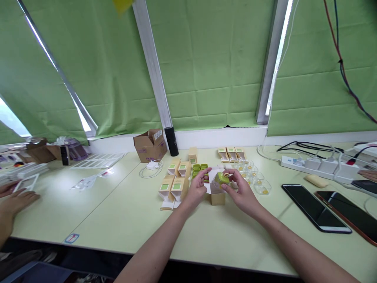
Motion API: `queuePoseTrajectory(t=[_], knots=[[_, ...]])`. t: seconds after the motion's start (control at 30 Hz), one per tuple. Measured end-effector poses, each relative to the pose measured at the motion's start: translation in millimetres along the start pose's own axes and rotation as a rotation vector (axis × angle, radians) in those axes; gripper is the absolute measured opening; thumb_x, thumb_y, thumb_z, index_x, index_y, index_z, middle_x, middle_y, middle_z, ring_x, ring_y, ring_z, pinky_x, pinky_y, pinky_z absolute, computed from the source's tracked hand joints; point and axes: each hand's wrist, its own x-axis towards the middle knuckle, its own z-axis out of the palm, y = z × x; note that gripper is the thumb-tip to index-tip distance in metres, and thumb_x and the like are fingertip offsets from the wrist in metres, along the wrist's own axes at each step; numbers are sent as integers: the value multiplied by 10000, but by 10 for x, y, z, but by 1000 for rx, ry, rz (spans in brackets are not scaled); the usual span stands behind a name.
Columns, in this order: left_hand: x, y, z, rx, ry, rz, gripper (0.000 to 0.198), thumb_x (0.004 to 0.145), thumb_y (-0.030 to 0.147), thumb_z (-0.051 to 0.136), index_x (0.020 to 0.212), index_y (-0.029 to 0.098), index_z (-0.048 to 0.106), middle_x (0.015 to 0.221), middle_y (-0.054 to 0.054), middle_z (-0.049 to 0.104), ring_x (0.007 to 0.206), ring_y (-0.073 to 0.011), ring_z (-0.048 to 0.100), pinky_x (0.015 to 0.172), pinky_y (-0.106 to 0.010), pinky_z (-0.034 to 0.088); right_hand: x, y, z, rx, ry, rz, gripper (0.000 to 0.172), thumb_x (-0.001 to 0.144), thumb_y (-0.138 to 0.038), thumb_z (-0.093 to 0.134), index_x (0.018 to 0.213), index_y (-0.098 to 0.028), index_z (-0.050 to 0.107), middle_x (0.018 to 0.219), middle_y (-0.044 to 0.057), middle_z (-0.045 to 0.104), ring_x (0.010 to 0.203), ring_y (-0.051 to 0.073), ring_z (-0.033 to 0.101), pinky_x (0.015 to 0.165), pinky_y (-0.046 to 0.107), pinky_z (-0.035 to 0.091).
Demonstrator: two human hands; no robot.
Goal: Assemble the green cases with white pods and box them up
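I see the right hand (243, 192) pinched around a green case (222, 178) with a yellowish loop, held right at the open top of a small tan box (218, 199) on the table (112, 224). Left hand (196, 189) has fingers curled at the box's white flaps, can't tell if gripping. I also get green pieces (196, 167) behind, labelled cartons (177, 186) left, clear plastic cups (262, 188) right.

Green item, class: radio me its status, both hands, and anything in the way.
Right hand holding green item at mouth of open carton. Left hand at carton's left side. Clear containers beyond right hand, seemingly not in the way.
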Motion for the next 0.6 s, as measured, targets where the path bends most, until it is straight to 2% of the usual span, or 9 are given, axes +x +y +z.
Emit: queuePoseTrajectory(t=[0.13,0.33,0.5,0.6], knots=[[-1,-7,-2,26,0,14,889,556,89,502,1435,192,584,1217,-102,685,1067,-227,630,898,-343,543,-9,-10,8,-68,-12,-33,263,901,-361,656,1139,-282,574,1157,63,674,998,283,609,935,474,483],[9,-70,-25,37,16,11,900,568,80,503,1460,183,570,1170,-107,672,1061,-234,622,857,-335,554,-21,16,35,-189,-76,-93,239,883,-330,678,1099,-275,591,1052,49,701,925,277,615,903,476,467],[6,-98,-25,40,39,23,900,570,67,494,1457,189,589,1305,-119,628,1118,-232,600,886,-331,558,-31,5,45,-165,-92,-101,223,903,-340,658,1100,-269,582,1013,49,677,901,268,603,845,444,485],[-2,-88,-17,43,19,20,898,596,67,496,1481,198,571,1338,-120,614,1147,-239,601,899,-341,566,-28,-12,59,-145,-85,-109,133,978,-377,578,1060,-273,581,981,51,665,888,267,601,839,439,476]])
